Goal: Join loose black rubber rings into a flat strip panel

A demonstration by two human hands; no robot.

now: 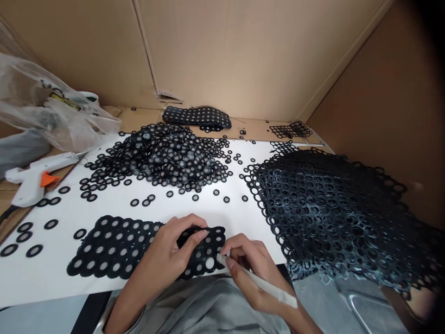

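In front of me lies a black panel of joined rings with pale round centres (111, 250). My left hand (174, 246) is closed over its right part, thumb and fingers pinching the black piece near the upper edge. At the panel's right end, my right hand (255, 271) is closed round a long, pale, flat strip-like tool (267, 290). The tool's tip touches or nearly touches the panel beside a brighter white centre (209, 263). My left hand hides the middle of the panel.
A big heap of loose black rings (167, 155) covers the white board (139, 213), with single rings scattered around. Stacked black ring netting (323, 208) lies right. A white glue gun (38, 178) and plastic bag (69, 111) are left; a folded ring panel (196, 116) lies behind.
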